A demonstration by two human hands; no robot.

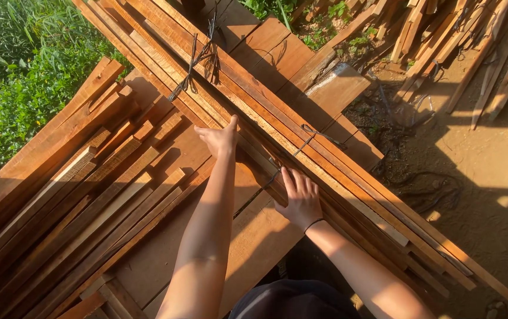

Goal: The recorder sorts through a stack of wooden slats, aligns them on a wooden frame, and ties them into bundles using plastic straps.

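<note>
Hands on a wire-tied bundle of reddish wooden slats, lying diagonally across a stack of planks.

I see my left hand [218, 139] pressed against the bundle of slats [301, 147], fingers curled at its edge, though I cannot tell whether they actually clasp a slat; my right hand [302, 199] lies flat and open on it, beside a wire tie [301, 145]. I count two dark wire ties, the second [197, 59] farther up. Loose slats [70, 212] fan out to the left; another pile [472, 41] lies on the dirt [478, 195].
</note>
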